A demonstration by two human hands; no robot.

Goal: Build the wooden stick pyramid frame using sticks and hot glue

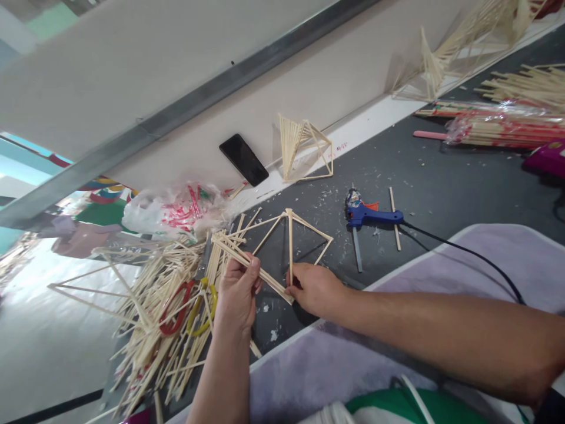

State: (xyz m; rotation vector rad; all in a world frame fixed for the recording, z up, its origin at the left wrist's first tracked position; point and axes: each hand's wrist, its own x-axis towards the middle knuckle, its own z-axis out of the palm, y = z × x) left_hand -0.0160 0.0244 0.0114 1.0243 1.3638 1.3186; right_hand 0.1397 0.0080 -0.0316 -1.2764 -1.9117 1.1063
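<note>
A frame of thin wooden sticks (290, 244) stands in front of me, its sticks meeting at a peak. My left hand (238, 288) pinches the slanting sticks on its left side, thumb on top. At the lower corner, where sticks meet, the fingers of my right hand (315, 287) close on the frame. Just left of my left hand, scissors with one red and one yellow handle (193, 312) lie on a heap of loose wooden sticks (150, 347). A blue glue gun (373, 215) rests on the dark table to the right, its cord running toward me.
Against the wall stand a small finished-looking stick model (304, 150) and a larger one (435, 70). A black phone (244, 159) leans there too. A plastic bag (176, 209) sits behind the heap. Wrapped stick bundles (503, 129) lie at the right.
</note>
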